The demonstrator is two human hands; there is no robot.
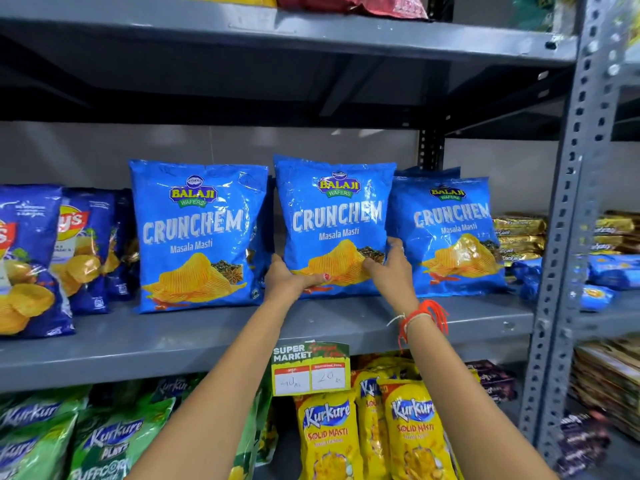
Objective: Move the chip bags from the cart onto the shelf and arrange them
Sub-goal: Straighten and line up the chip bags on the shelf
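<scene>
Three blue Crunchem chip bags stand upright in a row on the grey middle shelf (242, 336). Both my hands hold the middle chip bag (334, 216) by its lower corners: my left hand (289, 280) at the bottom left, my right hand (389, 268) at the bottom right. Its base is at the shelf surface. The left chip bag (195, 233) and the right chip bag (446, 233) stand free on either side, with more blue bags behind them. The cart is not in view.
Dark blue Lay's bags (31, 258) fill the shelf's left end, gold packets (519, 233) its right end. A price tag (310, 368) hangs on the shelf edge. Green Kurkure bags (104, 434) and yellow Kurkure bags (412, 431) sit below. A grey upright post (568, 237) stands at right.
</scene>
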